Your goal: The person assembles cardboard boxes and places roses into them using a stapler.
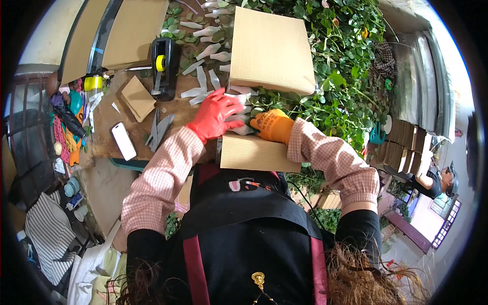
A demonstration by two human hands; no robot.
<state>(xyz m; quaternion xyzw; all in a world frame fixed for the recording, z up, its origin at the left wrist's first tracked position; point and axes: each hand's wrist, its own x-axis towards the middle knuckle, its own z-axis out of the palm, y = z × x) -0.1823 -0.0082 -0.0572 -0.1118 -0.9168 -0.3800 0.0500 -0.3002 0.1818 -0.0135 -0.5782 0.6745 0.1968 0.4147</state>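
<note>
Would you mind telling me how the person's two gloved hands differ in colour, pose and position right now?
The left hand wears a red glove; the right hand wears an orange one. The left hand lies spread, fingers fanned over the white wrapped stems; the right hand is more curled beside them. The left hand sits over the brown table, the right nearer the green leaves. Both come from pink checked sleeves and meet at the stems.
</note>
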